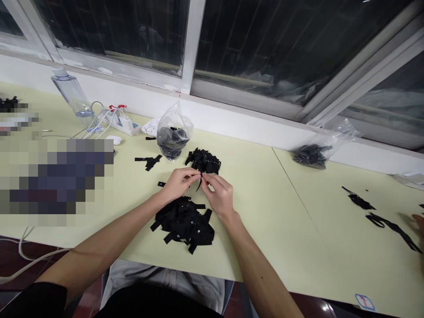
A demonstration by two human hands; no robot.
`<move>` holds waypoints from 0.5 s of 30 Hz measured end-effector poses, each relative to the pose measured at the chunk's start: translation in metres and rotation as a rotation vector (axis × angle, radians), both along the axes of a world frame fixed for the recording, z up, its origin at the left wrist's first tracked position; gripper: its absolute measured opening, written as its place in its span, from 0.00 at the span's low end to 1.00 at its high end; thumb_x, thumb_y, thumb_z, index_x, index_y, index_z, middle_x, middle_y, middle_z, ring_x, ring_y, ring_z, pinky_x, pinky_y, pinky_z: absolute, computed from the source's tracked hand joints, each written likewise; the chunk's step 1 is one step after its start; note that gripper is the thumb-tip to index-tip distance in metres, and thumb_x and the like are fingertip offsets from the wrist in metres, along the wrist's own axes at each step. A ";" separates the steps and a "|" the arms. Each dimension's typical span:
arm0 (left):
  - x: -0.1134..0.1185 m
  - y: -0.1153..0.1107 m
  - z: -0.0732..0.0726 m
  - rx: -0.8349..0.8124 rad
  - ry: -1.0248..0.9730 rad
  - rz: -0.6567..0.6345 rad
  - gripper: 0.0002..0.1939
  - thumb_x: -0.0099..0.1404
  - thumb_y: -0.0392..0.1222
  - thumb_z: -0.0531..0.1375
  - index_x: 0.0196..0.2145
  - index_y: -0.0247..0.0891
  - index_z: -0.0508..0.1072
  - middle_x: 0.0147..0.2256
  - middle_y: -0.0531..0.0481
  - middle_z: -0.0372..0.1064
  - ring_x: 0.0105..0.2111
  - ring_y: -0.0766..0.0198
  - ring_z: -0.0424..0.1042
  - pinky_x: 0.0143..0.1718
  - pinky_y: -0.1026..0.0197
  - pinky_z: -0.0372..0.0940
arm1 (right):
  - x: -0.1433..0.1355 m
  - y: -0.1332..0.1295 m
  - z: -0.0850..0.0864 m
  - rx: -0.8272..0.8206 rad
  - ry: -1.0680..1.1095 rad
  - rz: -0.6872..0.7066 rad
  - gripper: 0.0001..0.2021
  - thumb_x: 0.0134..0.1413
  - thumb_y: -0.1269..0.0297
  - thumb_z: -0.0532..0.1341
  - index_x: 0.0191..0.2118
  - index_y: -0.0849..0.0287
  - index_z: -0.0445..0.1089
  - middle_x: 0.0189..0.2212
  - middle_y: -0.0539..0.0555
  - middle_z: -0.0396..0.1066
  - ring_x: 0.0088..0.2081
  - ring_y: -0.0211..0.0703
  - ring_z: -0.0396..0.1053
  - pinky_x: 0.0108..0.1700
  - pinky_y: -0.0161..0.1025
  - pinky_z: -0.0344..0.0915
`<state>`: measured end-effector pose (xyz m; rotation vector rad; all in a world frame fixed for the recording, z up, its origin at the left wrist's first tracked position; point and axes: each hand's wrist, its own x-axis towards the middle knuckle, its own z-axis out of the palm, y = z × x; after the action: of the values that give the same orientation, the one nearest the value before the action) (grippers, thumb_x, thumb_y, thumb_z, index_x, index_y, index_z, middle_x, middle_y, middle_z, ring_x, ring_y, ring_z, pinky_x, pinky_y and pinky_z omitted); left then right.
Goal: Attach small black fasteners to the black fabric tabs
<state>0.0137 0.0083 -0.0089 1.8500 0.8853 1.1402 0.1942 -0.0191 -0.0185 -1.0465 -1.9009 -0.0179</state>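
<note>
Between my fingertips is a thin black strip [199, 184], its lower end hanging down. My left hand [180, 182] pinches it from the left, and my right hand [217, 193] pinches it from the right, the fingertips nearly touching. Just beyond them lies a heap of small black pieces [203, 160]. Nearer to me, below my hands, sits a larger pile of black fabric pieces [185, 225], some with small white marks. A few loose black strips [149, 162] lie to the left of the far heap.
A clear bag of black pieces [172, 139] stands near the wall, with a power strip [124, 123] and a bottle [74, 97] to its left. Another bag [311, 155] and black straps [394, 229] lie right. A person's hand shows at the right edge.
</note>
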 end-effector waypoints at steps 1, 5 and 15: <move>0.000 0.000 0.000 -0.012 -0.008 -0.004 0.13 0.70 0.45 0.57 0.44 0.39 0.79 0.43 0.45 0.76 0.42 0.59 0.74 0.40 0.60 0.69 | 0.000 0.000 0.000 0.005 0.000 0.002 0.11 0.62 0.67 0.60 0.47 0.55 0.76 0.42 0.58 0.78 0.42 0.47 0.76 0.46 0.47 0.75; 0.001 0.001 -0.002 -0.047 -0.029 -0.021 0.14 0.69 0.46 0.58 0.44 0.38 0.78 0.44 0.44 0.76 0.42 0.59 0.74 0.38 0.61 0.69 | 0.001 -0.001 0.001 -0.008 -0.008 0.004 0.11 0.63 0.67 0.59 0.48 0.55 0.75 0.43 0.58 0.77 0.42 0.46 0.76 0.46 0.46 0.76; -0.001 0.003 -0.002 -0.053 -0.038 -0.036 0.13 0.68 0.46 0.59 0.42 0.37 0.80 0.42 0.43 0.77 0.42 0.58 0.75 0.41 0.59 0.71 | 0.002 0.000 0.002 -0.024 -0.042 0.020 0.11 0.63 0.66 0.58 0.47 0.54 0.75 0.42 0.57 0.77 0.43 0.48 0.76 0.46 0.47 0.75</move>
<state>0.0125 0.0117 -0.0107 1.7890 0.8493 1.1159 0.1966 -0.0190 -0.0164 -1.0513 -1.9537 -0.0056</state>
